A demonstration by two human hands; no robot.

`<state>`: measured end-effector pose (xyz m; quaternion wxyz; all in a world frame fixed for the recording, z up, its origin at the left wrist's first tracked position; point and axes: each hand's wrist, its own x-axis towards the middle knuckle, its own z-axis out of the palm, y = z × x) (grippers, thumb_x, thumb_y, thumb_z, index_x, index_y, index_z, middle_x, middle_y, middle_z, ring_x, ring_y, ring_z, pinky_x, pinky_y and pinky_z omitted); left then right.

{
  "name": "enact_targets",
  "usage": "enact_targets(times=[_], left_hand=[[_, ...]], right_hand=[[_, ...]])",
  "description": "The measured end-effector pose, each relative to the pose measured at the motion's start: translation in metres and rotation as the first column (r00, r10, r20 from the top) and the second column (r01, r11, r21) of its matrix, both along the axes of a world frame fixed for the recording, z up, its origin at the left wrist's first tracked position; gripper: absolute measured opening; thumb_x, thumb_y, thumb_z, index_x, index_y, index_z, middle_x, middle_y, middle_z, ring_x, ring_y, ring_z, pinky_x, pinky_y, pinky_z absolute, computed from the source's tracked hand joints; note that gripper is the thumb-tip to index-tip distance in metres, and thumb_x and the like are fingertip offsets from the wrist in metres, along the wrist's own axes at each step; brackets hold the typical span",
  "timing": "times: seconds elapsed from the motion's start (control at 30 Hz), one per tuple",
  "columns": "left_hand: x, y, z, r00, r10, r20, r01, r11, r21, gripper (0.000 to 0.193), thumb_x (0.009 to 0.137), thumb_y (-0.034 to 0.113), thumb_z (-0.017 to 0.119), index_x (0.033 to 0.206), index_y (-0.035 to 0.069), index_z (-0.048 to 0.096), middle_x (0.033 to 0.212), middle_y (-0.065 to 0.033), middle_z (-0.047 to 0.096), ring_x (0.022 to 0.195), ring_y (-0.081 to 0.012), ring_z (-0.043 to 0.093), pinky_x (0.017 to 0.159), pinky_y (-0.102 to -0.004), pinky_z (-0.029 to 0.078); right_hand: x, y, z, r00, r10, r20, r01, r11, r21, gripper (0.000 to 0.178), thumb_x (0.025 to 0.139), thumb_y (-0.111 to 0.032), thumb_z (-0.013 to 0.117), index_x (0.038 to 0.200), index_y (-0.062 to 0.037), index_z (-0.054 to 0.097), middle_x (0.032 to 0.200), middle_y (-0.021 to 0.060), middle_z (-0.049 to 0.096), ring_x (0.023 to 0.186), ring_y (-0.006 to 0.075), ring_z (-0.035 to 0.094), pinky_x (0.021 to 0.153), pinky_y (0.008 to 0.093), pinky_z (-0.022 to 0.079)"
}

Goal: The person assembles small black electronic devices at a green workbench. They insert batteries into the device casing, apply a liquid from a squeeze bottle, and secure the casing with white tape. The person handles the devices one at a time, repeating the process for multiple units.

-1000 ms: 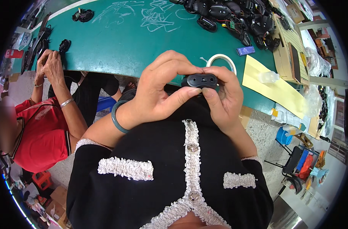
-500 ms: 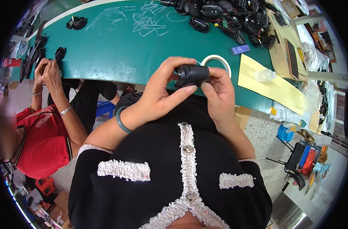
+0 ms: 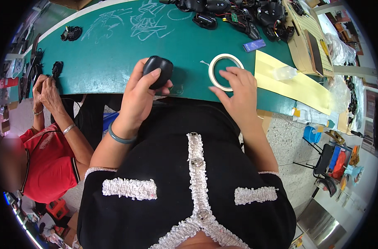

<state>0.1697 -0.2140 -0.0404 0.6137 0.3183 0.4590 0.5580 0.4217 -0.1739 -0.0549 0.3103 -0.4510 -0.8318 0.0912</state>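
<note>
My left hand (image 3: 138,96) holds a rounded black computer mouse (image 3: 160,68) just above the near edge of the green table, its thumb lying on the smooth shell. To the right, my right hand (image 3: 243,92) is over a roll of whitish masking tape (image 3: 211,74) that lies flat on the tabletop. Its fingers are spread and bent over the ring's right side, with the thumb by its lower edge. Whether they touch the tape cannot be made out. The tape's loose end sticks out on the left.
Black mouse parts with wires (image 3: 238,18) are heaped at the far right, near a small purple box (image 3: 254,45). Yellow paper (image 3: 263,74) carries a translucent bottle (image 3: 285,73). At left, a co-worker in red (image 3: 52,159) works at the green table (image 3: 102,68).
My hands have parted: the left has carried the mouse leftward, while the right has let go of it and come over the tape roll. The view has shifted slightly.
</note>
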Motion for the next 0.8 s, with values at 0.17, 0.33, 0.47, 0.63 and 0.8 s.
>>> enact_targets(times=[0.17, 0.33, 0.47, 0.63, 0.8], left_hand=[[0.008, 0.003, 0.009, 0.986, -0.022, 0.163, 0.027, 0.999, -0.03, 0.036, 0.093, 0.019, 0.05, 0.125, 0.0, 0.047, 0.112, -0.015, 0.058, 0.088, -0.0201, 0.058, 0.074, -0.0315, 0.047], [0.013, 0.001, 0.01, 0.991, -0.109, 0.077, 0.108, 0.994, 0.017, 0.044, 0.091, 0.014, 0.056, 0.132, 0.005, 0.041, 0.118, -0.0104, 0.055, 0.1, -0.0206, 0.059, 0.083, -0.0337, 0.049], [0.014, -0.001, 0.005, 0.987, -0.153, -0.042, 0.157, 0.981, 0.118, 0.051, 0.089, 0.008, 0.06, 0.134, 0.004, 0.037, 0.118, -0.0085, 0.055, 0.101, -0.0168, 0.058, 0.084, -0.031, 0.049], [0.016, 0.0, 0.002, 0.979, -0.121, -0.163, 0.152, 0.97, 0.19, 0.047, 0.091, 0.011, 0.062, 0.131, 0.004, 0.038, 0.112, -0.0059, 0.056, 0.099, -0.0123, 0.057, 0.083, -0.0273, 0.048], [0.016, 0.0, 0.002, 0.975, -0.093, -0.203, 0.129, 0.977, 0.17, 0.04, 0.093, 0.013, 0.062, 0.126, 0.005, 0.042, 0.106, -0.0044, 0.057, 0.094, -0.0104, 0.056, 0.078, -0.0255, 0.048]], right_hand=[[-0.006, 0.0, 0.009, 0.945, 0.044, -0.325, -0.117, 0.971, -0.207, 0.019, 0.083, -0.011, 0.069, 0.096, -0.0002, 0.06, 0.087, 0.0097, 0.064, 0.082, 0.0226, 0.063, 0.079, 0.0355, 0.047], [-0.015, -0.015, 0.047, 0.831, 0.088, -0.549, -0.368, 0.827, -0.425, 0.007, 0.088, -0.003, 0.061, 0.093, 0.0005, 0.058, 0.074, 0.0053, 0.063, 0.065, 0.0084, 0.06, 0.06, 0.0222, 0.046], [-0.019, -0.014, 0.049, 0.836, 0.082, -0.543, -0.379, 0.801, -0.463, 0.007, 0.088, -0.003, 0.061, 0.092, 0.0009, 0.057, 0.069, 0.0042, 0.062, 0.062, 0.0072, 0.057, 0.059, 0.0216, 0.043], [-0.024, -0.017, 0.051, 0.819, 0.056, -0.57, -0.407, 0.759, -0.509, 0.007, 0.089, -0.005, 0.061, 0.093, 0.0006, 0.057, 0.067, 0.0031, 0.061, 0.06, 0.0061, 0.056, 0.057, 0.021, 0.042], [-0.027, -0.017, 0.052, 0.818, 0.042, -0.574, -0.406, 0.749, -0.523, 0.008, 0.089, -0.005, 0.061, 0.093, 0.0003, 0.057, 0.066, 0.003, 0.061, 0.06, 0.0053, 0.056, 0.056, 0.0207, 0.041]])
